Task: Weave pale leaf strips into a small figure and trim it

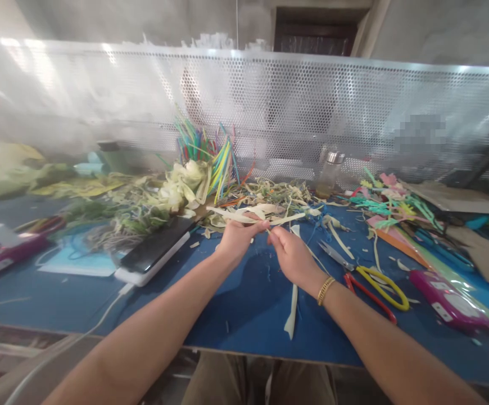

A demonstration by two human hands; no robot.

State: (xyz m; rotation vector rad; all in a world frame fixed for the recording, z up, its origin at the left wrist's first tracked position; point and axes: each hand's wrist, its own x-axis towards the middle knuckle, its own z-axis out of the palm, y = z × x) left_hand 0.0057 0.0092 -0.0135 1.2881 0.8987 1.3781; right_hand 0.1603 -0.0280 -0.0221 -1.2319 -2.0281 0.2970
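Both hands meet over the middle of the blue tabletop. My left hand [235,243] has its fingers closed on a bunch of pale, leaf-like strips [285,219], which fan out to both sides above it. At the base of the bunch, my right hand [291,257] is pinched shut, its fingertips close to the left thumb; whatever thin end lies in them is too small to make out. Beneath the right wrist, a long pale strip [292,318] rests on the table. Scissors-like handles, yellow [385,288] and red [373,301], lie right of that wrist, with pointed metal jaws [336,256].
A black phone [159,245] lies on a white block with a cable. Dried leafy scraps [278,192] and coloured stems [226,163] pile up behind. Further right are a glass bottle [329,173] and magenta device [449,299]. A perforated metal screen [303,95] borders the back.
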